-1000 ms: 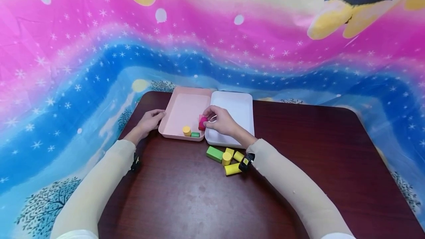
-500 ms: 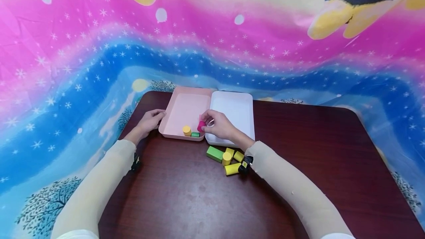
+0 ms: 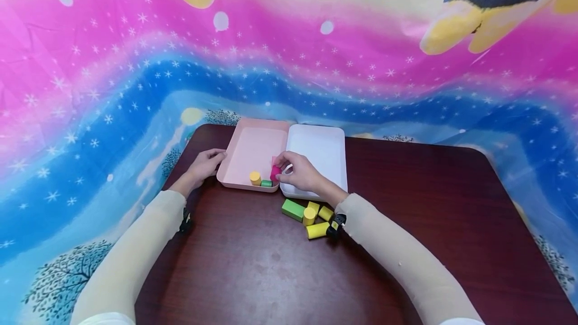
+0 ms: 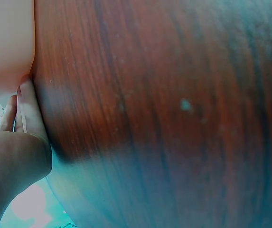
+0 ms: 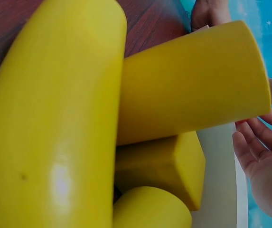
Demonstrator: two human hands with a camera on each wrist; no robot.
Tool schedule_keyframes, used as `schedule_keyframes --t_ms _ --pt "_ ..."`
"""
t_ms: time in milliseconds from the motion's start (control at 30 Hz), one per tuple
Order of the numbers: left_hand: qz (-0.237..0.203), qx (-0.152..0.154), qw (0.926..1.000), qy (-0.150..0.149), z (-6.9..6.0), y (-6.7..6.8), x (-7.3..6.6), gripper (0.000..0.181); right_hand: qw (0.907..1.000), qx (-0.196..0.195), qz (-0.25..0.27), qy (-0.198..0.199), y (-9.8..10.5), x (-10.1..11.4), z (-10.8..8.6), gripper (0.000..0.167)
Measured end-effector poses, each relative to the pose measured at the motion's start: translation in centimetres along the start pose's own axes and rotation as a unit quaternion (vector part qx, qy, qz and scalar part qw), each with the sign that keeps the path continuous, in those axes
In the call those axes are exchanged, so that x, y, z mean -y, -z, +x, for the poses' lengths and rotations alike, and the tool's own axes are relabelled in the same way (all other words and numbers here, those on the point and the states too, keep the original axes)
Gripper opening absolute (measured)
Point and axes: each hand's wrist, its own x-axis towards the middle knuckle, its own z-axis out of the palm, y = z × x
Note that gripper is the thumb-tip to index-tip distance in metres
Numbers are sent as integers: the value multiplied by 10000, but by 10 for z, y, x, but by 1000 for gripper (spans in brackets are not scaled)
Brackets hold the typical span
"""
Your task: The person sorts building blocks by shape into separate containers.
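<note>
My right hand [image 3: 300,170] pinches a magenta block [image 3: 275,173] at the near right corner of the pink tray [image 3: 255,147]. The fingers partly hide the block, so its full shape is unclear. A paler pink piece [image 3: 273,159] shows just behind it. Left of the block, a yellow-orange cylinder [image 3: 255,178] stands upright beside a small green cylinder [image 3: 266,183] on its side. My left hand [image 3: 203,164] touches the tray's left side, its fingers fairly straight; the left wrist view shows the fingers [image 4: 29,107] against the tray's outer wall.
To the right, a white tray [image 3: 318,147] adjoins the pink one. In front of it lie a green rectangular block [image 3: 293,210] and several yellow blocks [image 3: 318,230], close under the right wrist. The brown table [image 3: 253,265] ends at a patterned cloth [image 3: 361,74] behind.
The right hand and the magenta block have shifted slightly toward the near edge of the pink tray. The left hand keeps its place at the tray's side.
</note>
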Motion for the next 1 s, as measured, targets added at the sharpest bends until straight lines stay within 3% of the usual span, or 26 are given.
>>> schedule_keyframes --t_ms 500,833,1000 --pt "7 -29 10000 -31 -1 0 0 55 9999 51 74 47 0 1 -3 26" --pt "7 20 10000 -32 -3 0 -2 56 9998 132 138 114 4 9 -17 23" --pt "10 31 10000 -36 -3 0 -1 59 9997 192 -83 157 5 13 -27 26"
